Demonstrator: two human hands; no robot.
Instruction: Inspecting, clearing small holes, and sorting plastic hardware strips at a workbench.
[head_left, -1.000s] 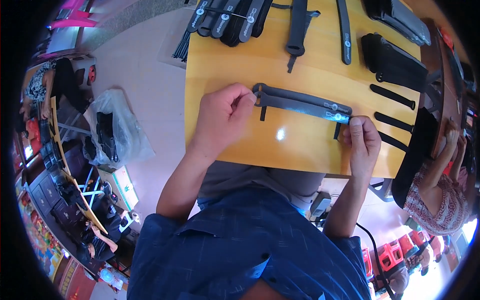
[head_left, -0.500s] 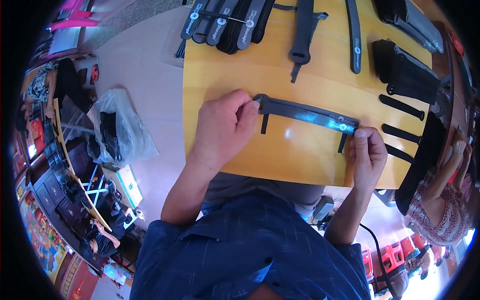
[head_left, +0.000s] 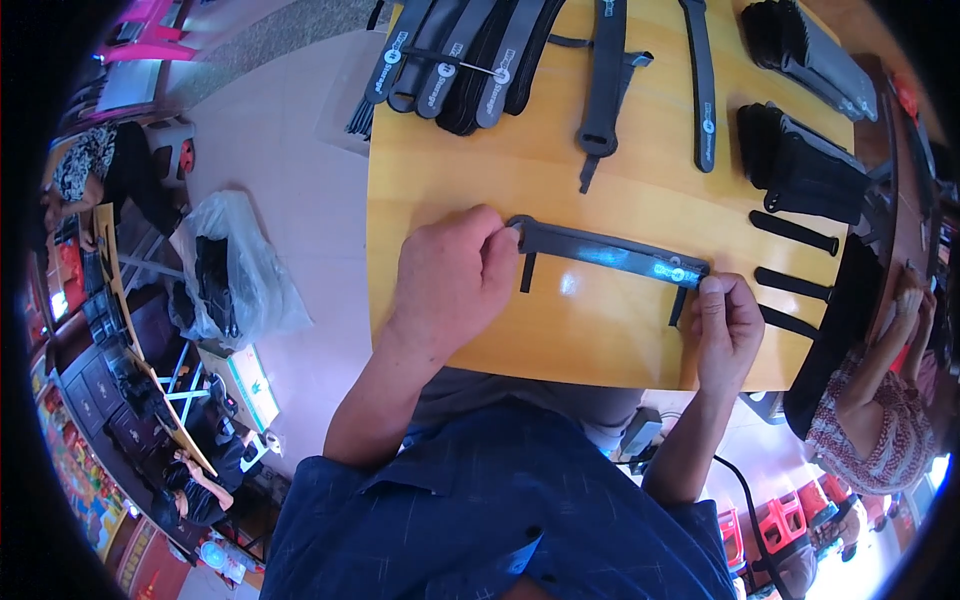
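Note:
A dark grey strap (head_left: 610, 255) with a ring-shaped end is stretched flat, slightly slanted, just over or on the table. My left hand (head_left: 450, 275) pinches its ring end, with thumb and fingers closed. At the other end my right hand (head_left: 730, 325) grips the tip between thumb and forefinger. Below the strap, a short black strip (head_left: 527, 273) sticks out near my left hand and another black strip (head_left: 678, 305) near my right. The strap hides how these strips run beneath it.
On the yellow wooden table (head_left: 440, 180) lie a bundle of grey straps (head_left: 487, 95), a ring-ended strap (head_left: 600, 100), a single strap (head_left: 703, 110) and black strap stacks (head_left: 810, 165). Short black straps (head_left: 795, 232) line the right edge. Co-workers sit at both sides; a plastic bag (head_left: 265, 275) stands left.
The strap's layers, slightly apart at the right end before, now lie nearly lined up. Both hands keep their grip. The whole table sits a little lower in the picture.

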